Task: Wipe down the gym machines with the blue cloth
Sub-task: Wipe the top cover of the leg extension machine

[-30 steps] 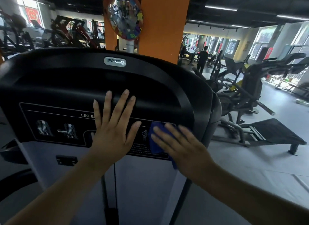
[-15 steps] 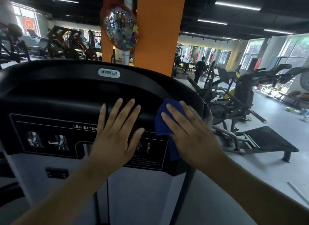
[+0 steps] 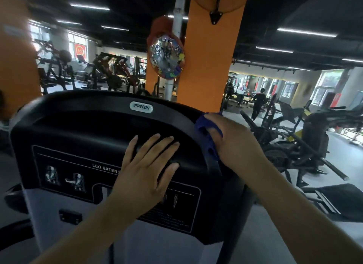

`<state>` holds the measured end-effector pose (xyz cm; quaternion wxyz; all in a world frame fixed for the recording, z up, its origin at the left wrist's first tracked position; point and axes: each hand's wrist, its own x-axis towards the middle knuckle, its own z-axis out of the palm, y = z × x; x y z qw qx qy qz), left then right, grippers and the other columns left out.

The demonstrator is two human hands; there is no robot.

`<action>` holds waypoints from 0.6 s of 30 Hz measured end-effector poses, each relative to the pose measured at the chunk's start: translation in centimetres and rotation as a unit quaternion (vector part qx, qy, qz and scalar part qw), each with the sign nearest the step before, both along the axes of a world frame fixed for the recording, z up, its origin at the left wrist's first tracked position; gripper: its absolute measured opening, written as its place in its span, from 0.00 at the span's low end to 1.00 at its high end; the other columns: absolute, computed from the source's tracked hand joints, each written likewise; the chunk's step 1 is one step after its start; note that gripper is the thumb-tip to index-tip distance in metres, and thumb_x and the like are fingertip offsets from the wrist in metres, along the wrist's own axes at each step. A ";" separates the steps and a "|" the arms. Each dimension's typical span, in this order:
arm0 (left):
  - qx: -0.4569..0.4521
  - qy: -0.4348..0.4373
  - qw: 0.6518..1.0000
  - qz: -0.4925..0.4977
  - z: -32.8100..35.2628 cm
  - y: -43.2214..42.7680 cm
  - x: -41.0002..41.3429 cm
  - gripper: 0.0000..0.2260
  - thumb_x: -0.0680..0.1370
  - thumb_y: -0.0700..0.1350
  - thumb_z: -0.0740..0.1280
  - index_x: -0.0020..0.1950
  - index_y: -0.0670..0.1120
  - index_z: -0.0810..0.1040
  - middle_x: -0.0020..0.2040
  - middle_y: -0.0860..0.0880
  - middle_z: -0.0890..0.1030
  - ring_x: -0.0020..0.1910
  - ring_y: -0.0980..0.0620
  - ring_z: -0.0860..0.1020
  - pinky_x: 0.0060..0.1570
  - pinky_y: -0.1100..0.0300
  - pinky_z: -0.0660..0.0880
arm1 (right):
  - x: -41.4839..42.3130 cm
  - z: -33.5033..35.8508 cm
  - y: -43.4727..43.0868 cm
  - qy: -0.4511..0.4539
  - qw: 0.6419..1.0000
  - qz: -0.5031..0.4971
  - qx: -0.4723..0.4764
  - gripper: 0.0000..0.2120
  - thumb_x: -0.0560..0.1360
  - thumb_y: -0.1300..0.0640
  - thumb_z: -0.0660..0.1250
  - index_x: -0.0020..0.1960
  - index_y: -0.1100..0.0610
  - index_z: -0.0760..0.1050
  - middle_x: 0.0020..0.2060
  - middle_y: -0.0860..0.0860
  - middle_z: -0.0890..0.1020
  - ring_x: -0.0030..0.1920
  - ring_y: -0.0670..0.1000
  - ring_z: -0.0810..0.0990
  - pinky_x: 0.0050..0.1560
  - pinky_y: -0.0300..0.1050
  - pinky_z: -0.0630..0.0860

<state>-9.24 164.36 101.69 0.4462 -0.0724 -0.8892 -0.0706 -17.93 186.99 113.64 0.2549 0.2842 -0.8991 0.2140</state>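
**Wiping the right rim of the leg extension shroud**

Step in hand, by my read: you're running the blue cloth (image 3: 208, 135) along the curved right rim of the leg extension machine (image 3: 94, 124). To do it well, follow the curve of the rim in one pass. Put even pressure through the palm so the bunched cloth doesn't skip. Spread the cloth wider, since it's wadded and covers little. Brace with the other palm so you can lean in. The far top edge by the Precor badge (image 3: 141, 107) and the instruction placard (image 3: 64, 177) probably need passes too; I can't tell from here whether they're clean.

Right hand (image 3: 234, 144): fingers curled over the cloth, gripping it and pressing it onto the rim, with blue showing between the fingers.

Left hand (image 3: 146, 175): flat, fingers straight and spread, holding nothing. It rests on the black panel and partly covers the placard.
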 end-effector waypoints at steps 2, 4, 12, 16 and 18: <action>0.010 -0.008 1.000 0.006 0.6 0.3 -0.3 0.23 0.90 0.59 0.54 0.83 0.56 0.71 0.82 0.60 0.70 0.86 0.57 0.60 0.85 0.36 0.53 | -1.2 1.6 -1.4 -0.045 0.998 0.028 0.027 0.21 0.89 0.54 0.59 0.81 0.44 0.70 0.79 0.48 0.73 0.76 0.53 0.73 0.70 0.44 0.68; 0.020 -0.008 1.000 0.013 1.0 0.6 -0.6 0.22 0.90 0.60 0.54 0.82 0.58 0.72 0.81 0.61 0.71 0.85 0.59 0.61 0.85 0.38 0.53 | -1.3 1.8 -1.5 -0.053 0.994 0.055 0.077 0.24 0.89 0.52 0.57 0.85 0.44 0.63 0.86 0.44 0.60 0.85 0.49 0.59 0.80 0.45 0.60; 0.074 0.027 0.996 0.043 1.2 2.4 -1.5 0.20 0.90 0.58 0.55 0.77 0.58 0.77 0.76 0.63 0.76 0.82 0.61 0.66 0.83 0.36 0.54 | -3.4 0.6 0.3 -0.016 0.982 0.142 0.123 0.26 0.89 0.39 0.52 0.86 0.41 0.60 0.87 0.40 0.54 0.86 0.46 0.51 0.86 0.49 0.46; 0.102 0.027 0.992 0.063 1.3 3.5 -1.6 0.18 0.90 0.58 0.56 0.77 0.59 0.77 0.76 0.65 0.76 0.82 0.62 0.65 0.83 0.35 0.52 | -6.4 3.4 -2.3 -0.069 0.974 0.179 0.120 0.22 0.90 0.42 0.54 0.83 0.36 0.64 0.86 0.39 0.57 0.85 0.46 0.57 0.86 0.52 0.54; 0.108 0.026 0.992 0.066 1.2 3.7 -1.5 0.18 0.90 0.57 0.56 0.78 0.60 0.77 0.76 0.65 0.75 0.82 0.62 0.65 0.84 0.35 0.52 | -6.0 2.7 -1.6 -0.050 0.970 0.188 0.147 0.23 0.91 0.44 0.52 0.85 0.39 0.63 0.87 0.40 0.54 0.87 0.48 0.51 0.87 0.53 0.45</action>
